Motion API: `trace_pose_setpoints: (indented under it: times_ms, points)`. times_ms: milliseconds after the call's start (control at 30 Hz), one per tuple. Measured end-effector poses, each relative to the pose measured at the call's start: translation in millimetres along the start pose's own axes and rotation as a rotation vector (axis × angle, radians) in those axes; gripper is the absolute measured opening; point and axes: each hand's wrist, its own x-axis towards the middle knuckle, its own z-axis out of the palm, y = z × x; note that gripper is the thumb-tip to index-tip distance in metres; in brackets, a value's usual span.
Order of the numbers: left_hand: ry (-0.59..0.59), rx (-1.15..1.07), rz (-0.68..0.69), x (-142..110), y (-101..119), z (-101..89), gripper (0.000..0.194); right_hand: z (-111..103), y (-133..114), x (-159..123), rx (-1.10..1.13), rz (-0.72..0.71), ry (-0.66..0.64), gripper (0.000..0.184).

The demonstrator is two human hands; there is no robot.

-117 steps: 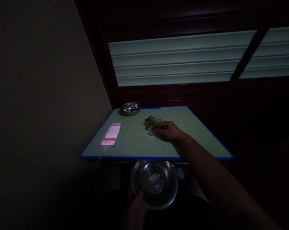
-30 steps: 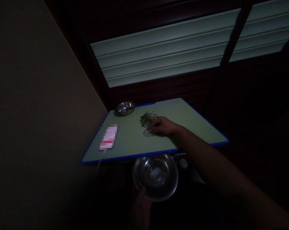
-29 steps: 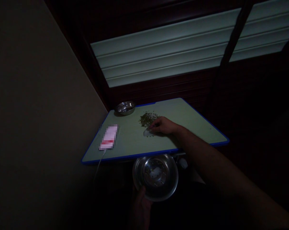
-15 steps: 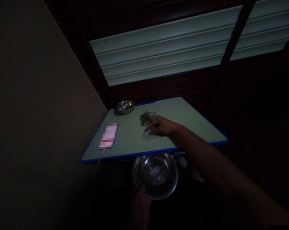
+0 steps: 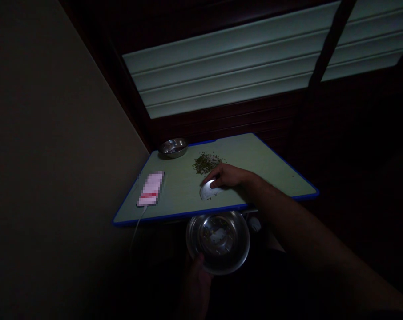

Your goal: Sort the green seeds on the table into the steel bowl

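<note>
My left hand (image 5: 199, 280) grips a steel bowl (image 5: 235, 262) by its near rim, thumb over the edge, just below the table's front edge. The bowl is tilted towards me, and a few small bits lie in its bottom. My right hand (image 5: 230, 174) is closed on a thin, pale scraper (image 5: 206, 191) with a rounded edge, held down at the tabletop. A few loose grains lie beside the scraper. Just beyond my right fingers spreads a pile of small greenish grains (image 5: 206, 163); the dim light hides their exact kind.
A second, smaller steel bowl (image 5: 174, 149) stands at the back left corner of the pale, blue-edged table (image 5: 271, 178). At the left lies a blurred-out pink phone-like object (image 5: 151, 189) with a white cable (image 5: 139, 224) hanging over the front edge. A wall and a slatted panel (image 5: 228, 66) border the table.
The scraper has tipped and now catches the light, showing bright white. My right hand has shifted only slightly. The bowl in my left hand has moved a little up and right.
</note>
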Motion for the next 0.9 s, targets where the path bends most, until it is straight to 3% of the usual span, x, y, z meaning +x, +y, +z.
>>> trace_pose_setpoints:
  times_ms: [433,667,767,900]
  points:
    - [-0.051,0.006,-0.007,7.9,-2.5,-2.7,0.067,3.5,3.9,-3.1,0.01,-0.034,-0.092,0.039]
    - [-0.058,-0.004,-0.013,12.4,-5.4,-3.6,0.065,9.1,0.1,-9.7,-0.011,-0.035,-0.078,0.038]
    - [-0.061,0.006,-0.006,12.1,-5.3,-2.9,0.065,15.0,-2.5,-15.1,-0.019,0.014,0.006,0.036]
    - [-0.067,0.015,-0.001,10.4,-4.1,0.7,0.068,23.3,-2.6,-27.9,0.044,0.086,0.277,0.03]
